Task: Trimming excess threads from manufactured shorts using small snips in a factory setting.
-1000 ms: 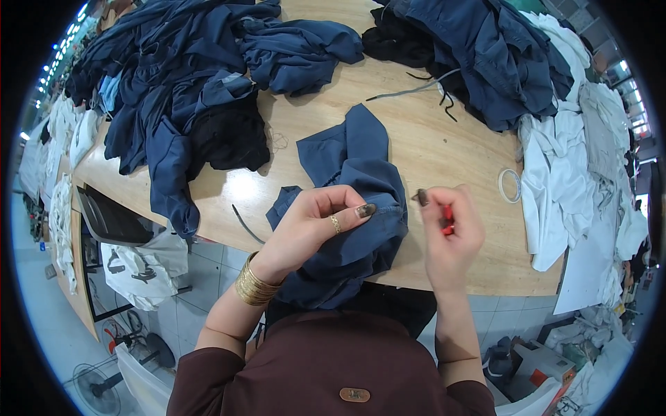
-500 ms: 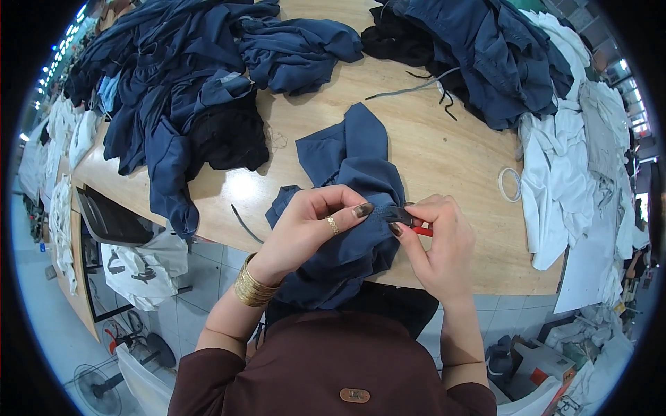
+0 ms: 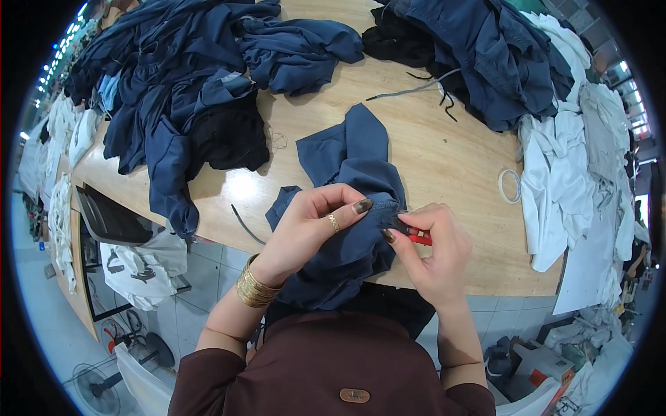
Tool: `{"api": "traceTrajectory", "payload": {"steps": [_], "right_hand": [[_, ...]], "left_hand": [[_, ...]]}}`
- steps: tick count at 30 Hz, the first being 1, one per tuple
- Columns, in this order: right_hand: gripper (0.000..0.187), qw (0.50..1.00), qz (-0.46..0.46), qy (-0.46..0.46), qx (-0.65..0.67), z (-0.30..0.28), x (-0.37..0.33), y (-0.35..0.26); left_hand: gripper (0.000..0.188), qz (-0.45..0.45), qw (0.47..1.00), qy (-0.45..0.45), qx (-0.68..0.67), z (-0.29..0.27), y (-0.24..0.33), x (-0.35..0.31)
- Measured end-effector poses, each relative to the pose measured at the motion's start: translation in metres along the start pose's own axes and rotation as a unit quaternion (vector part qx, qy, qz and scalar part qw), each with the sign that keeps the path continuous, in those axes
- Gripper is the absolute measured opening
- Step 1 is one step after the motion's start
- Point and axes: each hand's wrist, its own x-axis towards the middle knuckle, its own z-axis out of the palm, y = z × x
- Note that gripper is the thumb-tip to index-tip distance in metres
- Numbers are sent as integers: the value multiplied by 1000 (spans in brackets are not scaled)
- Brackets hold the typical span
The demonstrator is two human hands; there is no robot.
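Observation:
A navy blue garment (image 3: 354, 166) lies bunched on the table in front of me, its lower part hanging over the near edge. My left hand (image 3: 312, 222) is closed, pinching a gathered, stitched edge of the cloth between thumb and forefinger. At that same edge, on the right, my right hand (image 3: 437, 249) is closed round small thread snips (image 3: 420, 238) with red on the handle. Their dark front end is mostly hidden by the fingers and hard to tell from the cloth.
A large heap of navy and black garments (image 3: 173, 90) covers the table's far left. Another navy pile (image 3: 479, 55) sits far right, with loose cords (image 3: 416, 89) beside it. White cloth (image 3: 555, 187) drapes the right edge near a tape roll (image 3: 510, 186). A black chair (image 3: 114, 215) stands at left.
My right hand has shifted slightly, and the dark front of the snips shows less between its fingers. The left hand keeps its pinch on the garment in nearly the same place.

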Motion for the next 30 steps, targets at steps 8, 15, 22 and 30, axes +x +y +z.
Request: {"api": "traceTrajectory", "payload": {"steps": [8,15,22,30], "right_hand": [[20,996,-31,41,-76,3,1,0],[19,994,-38,58,-82,5,0,-2],[18,993,-38,73,-84,5,1,-4],[18,991,-53,77,-101,6,1,-3]], "left_hand": [[13,2,1000,-6,9,-1,1,-1],[12,1,1000,-5,-24,0,1,-2],[12,-5,999,-1,-41,0,2,-3],[13,25,1000,0,-3,1,2,-4]]}}
